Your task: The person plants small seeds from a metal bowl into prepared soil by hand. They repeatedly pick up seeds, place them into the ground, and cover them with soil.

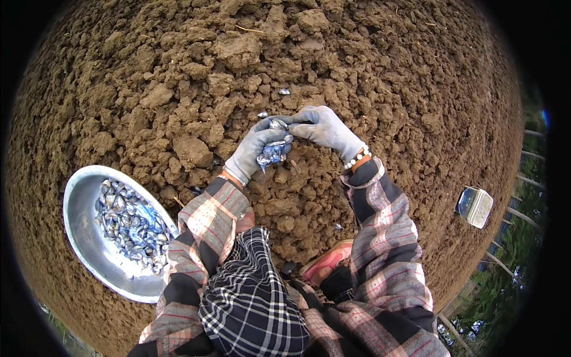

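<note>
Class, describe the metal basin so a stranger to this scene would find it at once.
Start with the brown, clumpy soil filling most of the view. At its left, beside the person's plaid left sleeve, sits a silvery metal basin holding many small dark and bluish pieces. Unlike the boxy container at far right, it is large and oval-rimmed.

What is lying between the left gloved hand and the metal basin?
Mostly brown soil clods lie between the left hand and the metal basin; the head view shows this.
</note>
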Tool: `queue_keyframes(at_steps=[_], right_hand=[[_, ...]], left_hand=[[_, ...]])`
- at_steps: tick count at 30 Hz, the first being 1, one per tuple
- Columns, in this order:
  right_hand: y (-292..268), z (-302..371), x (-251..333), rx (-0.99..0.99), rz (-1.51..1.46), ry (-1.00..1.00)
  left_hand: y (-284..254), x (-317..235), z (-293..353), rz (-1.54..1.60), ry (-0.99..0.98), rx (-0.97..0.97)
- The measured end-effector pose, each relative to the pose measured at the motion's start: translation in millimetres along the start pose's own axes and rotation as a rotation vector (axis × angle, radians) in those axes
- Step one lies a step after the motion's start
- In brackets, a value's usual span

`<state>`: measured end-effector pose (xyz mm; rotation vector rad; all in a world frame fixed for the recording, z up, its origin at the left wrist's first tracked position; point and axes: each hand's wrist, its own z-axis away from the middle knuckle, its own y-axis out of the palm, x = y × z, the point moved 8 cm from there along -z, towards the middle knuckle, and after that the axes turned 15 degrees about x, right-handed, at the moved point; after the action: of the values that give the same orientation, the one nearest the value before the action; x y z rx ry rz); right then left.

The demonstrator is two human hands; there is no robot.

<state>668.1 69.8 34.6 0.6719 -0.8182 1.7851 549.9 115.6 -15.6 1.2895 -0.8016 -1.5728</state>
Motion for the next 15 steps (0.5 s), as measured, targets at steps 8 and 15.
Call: queue_keyframes(at_steps=[8, 15], right_hand=[[-25.9, 3.5, 15.7, 0.064, 0.625, 0.188], [-104.9, -59.7, -31.7, -0.29, 0.454, 0.235]], left_hand=[[10.0, 7.2, -22.7, 0.014, -0.088, 0.017], [-15.8, -9.3, -30.1, 0.244, 0.056, 0.075]])
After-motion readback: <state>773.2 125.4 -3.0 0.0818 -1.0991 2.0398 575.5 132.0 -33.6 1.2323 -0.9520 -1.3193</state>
